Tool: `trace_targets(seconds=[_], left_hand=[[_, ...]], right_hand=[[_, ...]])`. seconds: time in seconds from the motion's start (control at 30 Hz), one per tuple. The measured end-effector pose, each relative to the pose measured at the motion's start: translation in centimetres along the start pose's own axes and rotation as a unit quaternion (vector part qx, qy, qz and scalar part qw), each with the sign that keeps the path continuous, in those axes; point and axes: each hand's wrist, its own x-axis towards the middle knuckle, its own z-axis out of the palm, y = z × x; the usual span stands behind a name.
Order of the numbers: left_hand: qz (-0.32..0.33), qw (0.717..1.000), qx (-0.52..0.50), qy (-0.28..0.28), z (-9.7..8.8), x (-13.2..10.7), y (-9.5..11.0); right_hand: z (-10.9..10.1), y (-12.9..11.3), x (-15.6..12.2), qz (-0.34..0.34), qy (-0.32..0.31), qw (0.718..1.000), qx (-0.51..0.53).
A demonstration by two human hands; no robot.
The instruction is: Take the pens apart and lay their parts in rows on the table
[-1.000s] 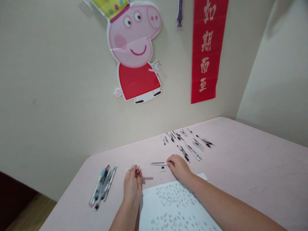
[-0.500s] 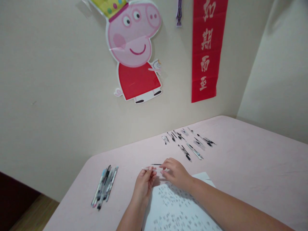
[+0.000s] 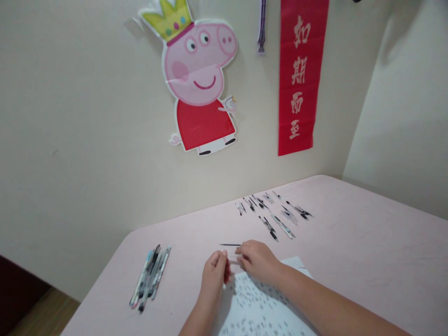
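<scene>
Above the near edge of the pink-covered table [image 3: 189,275], my left hand [image 3: 214,274] is closed, thumb pressed against the curled fingers. It grips a thin, clear pen barrel [image 3: 233,256], mostly hidden by my fingers. My right hand [image 3: 258,259] pinches the other end, its fingertips bent round it. Just beyond my hands lies a dark pen refill [image 3: 229,244], its right end reaching the knuckles of my right hand. Under my wrists spreads a white sheet of paper [image 3: 266,303] covered with handwriting.
On the left lies a bundle of pens [image 3: 151,277] side by side. Several groups of taken-apart pen parts [image 3: 269,228] are spread toward the back wall. A pig cutout [image 3: 205,121] and a red banner [image 3: 303,79] hang on the wall.
My left hand has turned, and the barrel's left end no longer sticks out past the thumb. More of the refill shows beside my right hand. The whole view has shifted slightly.
</scene>
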Motion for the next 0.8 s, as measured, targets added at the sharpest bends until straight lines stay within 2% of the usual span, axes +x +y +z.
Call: trace_targets(seconds=[0.13,0.2,0.27,0.37,0.43,0.53,0.7,0.8], left_hand=[[0.096,0.989,0.112,-0.024,-0.3,0.1,-0.3],[0.109,0.981,0.158,-0.043,-0.5,0.1,-0.4],[0.11,0.969,0.204,-0.086,-0.6,0.0,-0.6],[0.136,0.937,0.282,-0.156,-0.5,-0.3,-0.7],[0.158,0.912,0.333,-0.178,-0.4,-0.4,-0.7],[0.155,0.894,0.375,-0.191,-0.4,-0.5,-0.7],[0.128,0.886,0.395,-0.208,-0.4,-0.2,-0.5],[0.124,0.878,0.41,-0.211,-0.4,-0.1,-0.3]], right_hand=[[0.3,-0.2,-0.2,-0.004,-0.012,1.0,-0.025],[0.3,-0.3,-0.3,0.018,0.002,0.999,-0.03],[0.2,-0.3,-0.3,0.039,0.019,0.999,-0.03],[0.1,-0.3,-0.2,0.046,0.038,0.998,-0.019],[0.1,-0.2,-0.2,0.036,0.049,0.998,-0.002],[0.4,0.2,-0.1,0.024,0.057,0.998,0.034],[1.0,1.1,0.0,0.053,0.017,0.997,0.056],[0.9,1.0,0.0,0.043,0.005,0.998,0.051]])
